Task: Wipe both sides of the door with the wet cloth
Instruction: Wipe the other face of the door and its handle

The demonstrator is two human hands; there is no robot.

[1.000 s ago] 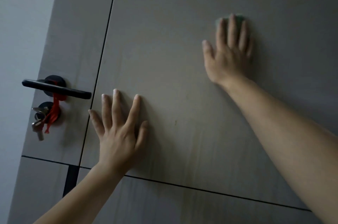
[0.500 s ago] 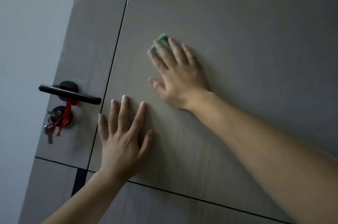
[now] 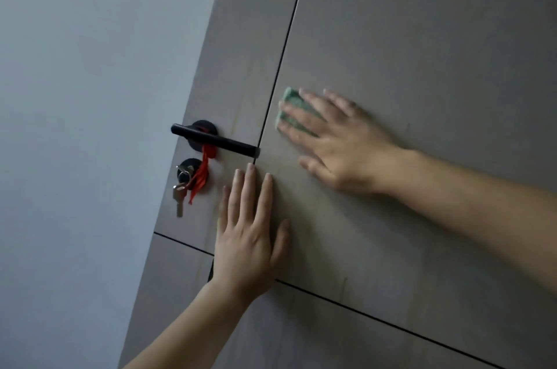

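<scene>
While left hand point(image 3: 247, 236) braces flat, right hand point(image 3: 337, 139) presses cloth point(image 3: 291, 110) spread-fingered on door point(image 3: 422, 36); next stroke must skirt handle point(image 3: 215, 139).

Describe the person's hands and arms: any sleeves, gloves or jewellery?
No gloves on the left hand or right hand. No rings, watch or bracelet show. The left forearm and right forearm are bare to the picture's edge, no sleeve showing. The left hand's nails look plain; the right hand is motion-blurred.

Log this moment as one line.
stage: wiping door face | right hand: presses green cloth flat beside vertical groove | left hand: flat on door below handle | keys: hanging in lock
</scene>
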